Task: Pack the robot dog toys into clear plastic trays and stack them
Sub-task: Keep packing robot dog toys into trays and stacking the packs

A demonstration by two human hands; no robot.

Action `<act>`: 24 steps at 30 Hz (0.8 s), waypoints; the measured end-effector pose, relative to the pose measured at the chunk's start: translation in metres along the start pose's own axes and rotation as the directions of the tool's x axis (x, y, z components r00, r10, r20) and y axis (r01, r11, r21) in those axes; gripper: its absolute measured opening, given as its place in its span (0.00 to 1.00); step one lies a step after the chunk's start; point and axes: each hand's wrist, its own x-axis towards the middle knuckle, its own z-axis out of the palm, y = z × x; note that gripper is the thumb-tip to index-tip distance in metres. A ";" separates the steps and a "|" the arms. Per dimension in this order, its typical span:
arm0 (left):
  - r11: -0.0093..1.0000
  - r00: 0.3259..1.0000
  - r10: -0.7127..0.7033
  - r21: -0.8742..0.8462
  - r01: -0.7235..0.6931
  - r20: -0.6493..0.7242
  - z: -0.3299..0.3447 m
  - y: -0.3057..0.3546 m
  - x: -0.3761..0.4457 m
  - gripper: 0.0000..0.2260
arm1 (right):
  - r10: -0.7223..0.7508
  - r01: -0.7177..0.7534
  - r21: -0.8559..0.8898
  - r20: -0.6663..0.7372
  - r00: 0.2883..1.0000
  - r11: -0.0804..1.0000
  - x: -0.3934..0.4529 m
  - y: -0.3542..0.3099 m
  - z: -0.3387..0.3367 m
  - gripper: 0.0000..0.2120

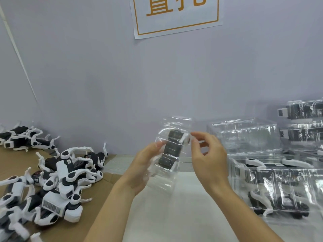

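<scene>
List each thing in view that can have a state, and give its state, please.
Held tray: lifted, tilted, a toy inside.
Left hand: holds the tray from its side.
Right hand: fingers curled at the tray's top edge; grip unclear.
Loose toys: piled unpacked on cardboard.
Packed trays: filled, stacked at the right.
Empty trays: no toys inside, behind the packed ones.

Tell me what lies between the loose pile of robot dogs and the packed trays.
In the head view, between the loose pile and the packed trays: both hands, left hand and right hand, holding a clear tray with a dog inside.
</scene>
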 end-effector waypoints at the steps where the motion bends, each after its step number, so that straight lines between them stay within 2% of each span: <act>1: 0.999 0.999 0.016 0.037 -0.014 -0.038 0.002 0.001 0.002 0.29 | 0.058 -0.058 0.036 -0.014 0.998 0.998 0.002 -0.001 -0.001 0.07; 3: 0.995 0.990 0.061 0.089 -0.050 -0.128 0.004 0.000 0.006 0.28 | 0.149 -0.147 0.116 -0.011 0.989 0.982 0.004 -0.006 -0.003 0.08; 5: 0.977 0.977 0.114 0.199 -0.078 -0.178 0.003 -0.001 0.009 0.26 | 0.202 -0.206 0.124 0.048 0.978 0.971 0.006 -0.012 -0.005 0.13; 8: 0.913 0.978 0.165 0.394 -0.103 -0.126 -0.002 0.000 0.010 0.26 | 0.255 -0.263 0.052 0.128 0.959 0.963 0.011 -0.017 -0.009 0.31; 11: 0.800 0.969 0.241 0.577 -0.168 -0.052 0.000 0.005 0.008 0.28 | 0.323 -0.323 -0.031 0.179 0.929 0.946 0.021 -0.017 -0.016 0.42; 13: 0.724 0.964 0.264 0.666 -0.179 -0.028 0.004 0.011 0.005 0.30 | 0.380 -0.381 -0.027 0.182 0.907 0.924 0.023 -0.017 -0.017 0.41; 16: 0.652 0.959 0.284 0.735 -0.187 -0.009 0.008 0.021 0.002 0.34 | 0.389 -0.390 -0.016 0.125 0.913 0.921 0.024 -0.016 -0.017 0.30; 18: 0.692 0.956 0.291 0.697 -0.189 -0.029 0.006 0.026 0.000 0.33 | 0.405 -0.409 0.017 0.103 0.908 0.912 0.025 -0.019 -0.018 0.31; 20: 0.810 0.948 0.297 0.557 -0.185 -0.117 0.008 0.030 0.000 0.30 | 0.430 -0.434 0.047 0.076 0.899 0.899 0.029 -0.024 -0.022 0.32; 22: 0.881 0.906 0.315 0.443 -0.167 -0.284 0.012 0.035 0.002 0.24 | 0.454 -0.456 0.092 0.040 0.890 0.885 0.033 -0.027 -0.028 0.31; 24: 0.952 0.858 0.225 0.290 -0.094 -0.462 0.018 0.040 0.005 0.19 | 0.486 -0.479 0.161 0.000 0.874 0.863 0.038 -0.029 -0.032 0.28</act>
